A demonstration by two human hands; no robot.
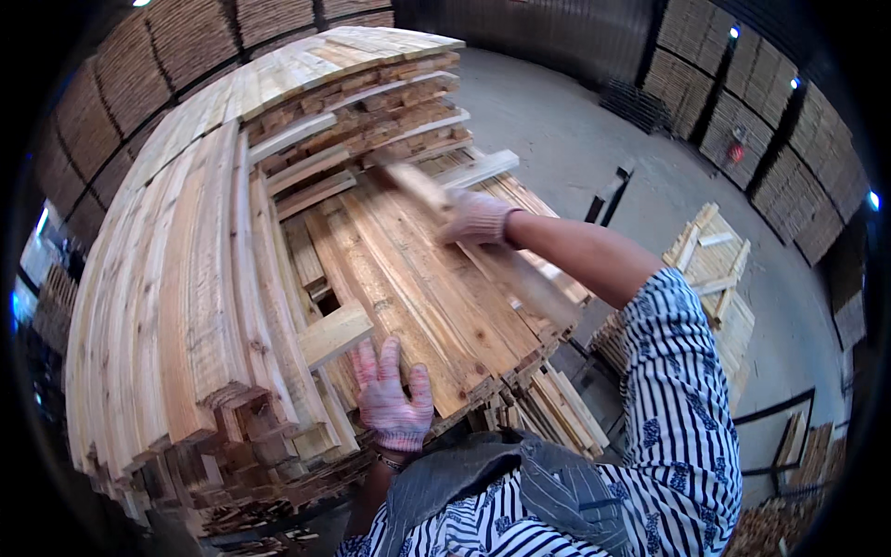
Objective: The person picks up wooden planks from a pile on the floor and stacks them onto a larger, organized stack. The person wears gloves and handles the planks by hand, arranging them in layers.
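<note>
My right hand, in a pale knit glove, is closed around a wooden board that slants over the pile. The board is smeared by motion. Under it, a layer of planks lies side by side. My left hand, in a stained pinkish-white glove, rests with fingers spread at the near end of these planks. Just beyond its fingertips, the end of a wooden crosspiece sticks out from the taller stack on the left.
Another light crosspiece juts out beyond my right hand. Loose wood strips lie below the planks' near edge. A pallet-like wooden piece stands on the right. Tall lumber stacks line the far wall, and a distant person shows among them.
</note>
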